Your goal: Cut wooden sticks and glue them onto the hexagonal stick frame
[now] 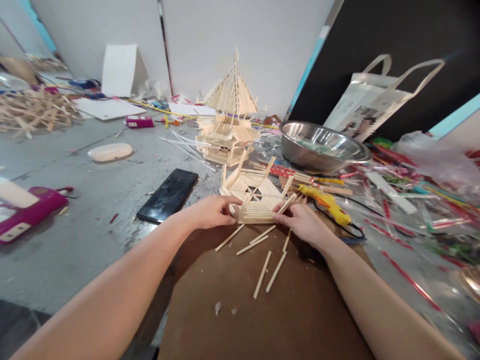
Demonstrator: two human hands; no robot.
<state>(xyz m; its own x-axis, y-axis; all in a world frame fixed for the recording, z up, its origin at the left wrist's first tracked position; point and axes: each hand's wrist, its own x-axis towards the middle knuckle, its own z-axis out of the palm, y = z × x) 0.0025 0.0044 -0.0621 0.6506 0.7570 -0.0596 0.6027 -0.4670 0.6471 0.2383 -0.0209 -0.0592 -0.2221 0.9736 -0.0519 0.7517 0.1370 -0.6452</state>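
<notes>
A small hexagonal frame of thin wooden sticks [258, 215], with several short posts rising from its corners, stands at the back edge of a brown board [225, 320]. My left hand [213, 212] pinches its near left corner between thumb and fingers. At the near right corner, beside a slanted post, my right hand [302, 220] closes on the frame; some of its fingertips are hidden. Several loose sticks [275, 272] lie on the board between my forearms. Behind the frame rises a tiered stick pagoda [234, 95] with a pointed roof.
A black phone [167, 196] lies left of the frame. To the right are a yellow glue gun [330, 204] with a dark cord, a steel basin [318, 162] and scattered coloured strips. A white case [110, 152] and a stick pile [33, 112] are farther left.
</notes>
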